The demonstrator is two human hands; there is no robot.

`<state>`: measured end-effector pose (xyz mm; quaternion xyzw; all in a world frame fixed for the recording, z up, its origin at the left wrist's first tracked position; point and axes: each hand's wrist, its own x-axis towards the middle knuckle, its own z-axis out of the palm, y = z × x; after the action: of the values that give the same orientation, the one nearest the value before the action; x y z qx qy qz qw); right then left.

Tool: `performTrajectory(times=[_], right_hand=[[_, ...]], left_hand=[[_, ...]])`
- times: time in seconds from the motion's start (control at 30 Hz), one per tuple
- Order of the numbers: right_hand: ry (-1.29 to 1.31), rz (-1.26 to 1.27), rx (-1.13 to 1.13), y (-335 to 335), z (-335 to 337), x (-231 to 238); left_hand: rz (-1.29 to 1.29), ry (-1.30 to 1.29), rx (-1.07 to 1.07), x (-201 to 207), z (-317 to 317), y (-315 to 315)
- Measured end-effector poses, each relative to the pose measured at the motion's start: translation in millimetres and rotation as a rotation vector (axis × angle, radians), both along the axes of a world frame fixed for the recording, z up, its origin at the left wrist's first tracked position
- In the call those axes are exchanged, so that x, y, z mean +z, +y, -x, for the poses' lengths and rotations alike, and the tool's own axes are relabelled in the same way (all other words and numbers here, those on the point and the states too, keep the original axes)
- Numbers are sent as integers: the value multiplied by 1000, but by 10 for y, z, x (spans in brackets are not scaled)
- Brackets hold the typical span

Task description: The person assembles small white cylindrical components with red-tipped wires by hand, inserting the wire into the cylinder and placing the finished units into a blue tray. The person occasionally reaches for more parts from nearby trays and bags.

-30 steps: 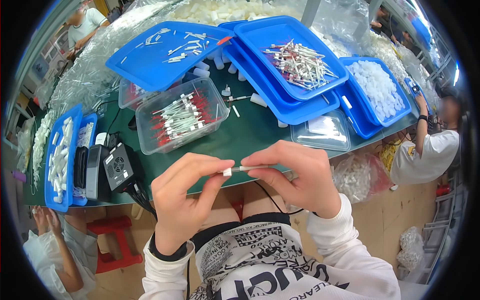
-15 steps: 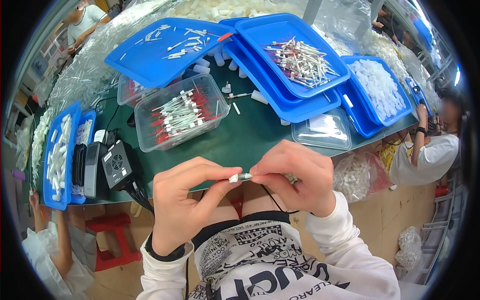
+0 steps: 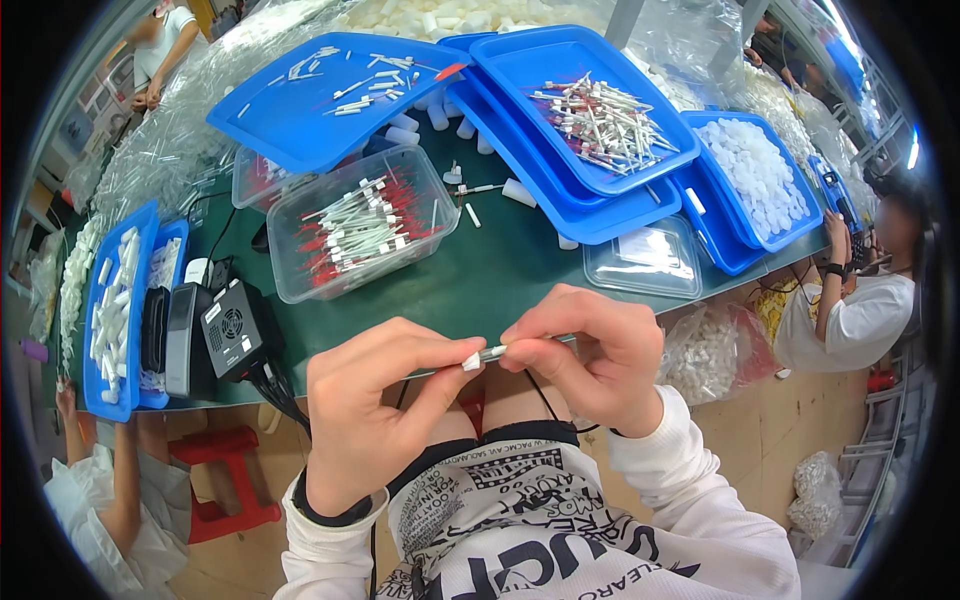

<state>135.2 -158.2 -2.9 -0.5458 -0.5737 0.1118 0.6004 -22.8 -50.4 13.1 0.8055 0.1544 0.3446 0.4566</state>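
Close to my body, just off the table's near edge, both hands meet on one slim part (image 3: 493, 353) with a white end piece and a clear-to-grey middle. My left hand (image 3: 375, 390) pinches its white end between thumb and forefinger. The other end sits in the fingertips of my right hand (image 3: 592, 352), which hide most of it. Beyond my hands stands a clear plastic box (image 3: 290, 282) of thin white sticks with red strands. A blue tray (image 3: 640, 95) farther right bears similar sticks.
A tilted blue tray (image 3: 270, 110) carries scattered white pieces. Another blue tray (image 3: 770, 235) holds white caps, near a clear lid (image 3: 640, 275). On the left are a black device (image 3: 235, 330) with cables and a blue tray (image 3: 120, 400). Co-workers sit at both sides.
The slim part has tilted slightly, its right end a little higher. My hands have shifted only slightly and keep the same pinch. The co-worker at the right has moved an arm.
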Motion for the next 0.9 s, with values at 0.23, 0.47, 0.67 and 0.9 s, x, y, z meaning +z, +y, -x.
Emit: performTrajectory(times=[0.23, 0.47, 0.67, 0.9], right_hand=[[-187, 63, 55, 7, -91, 80], [-139, 187, 39, -88, -179, 180], [-139, 238, -49, 39, -288, 278], [-242, 398, -527, 331, -1881, 497]], left_hand=[[44, 58, -19, -11, 27, 28], [-7, 36, 8, -6, 4, 36], [-187, 43, -23, 9, -94, 214], [-482, 330, 264, -78, -138, 605]])
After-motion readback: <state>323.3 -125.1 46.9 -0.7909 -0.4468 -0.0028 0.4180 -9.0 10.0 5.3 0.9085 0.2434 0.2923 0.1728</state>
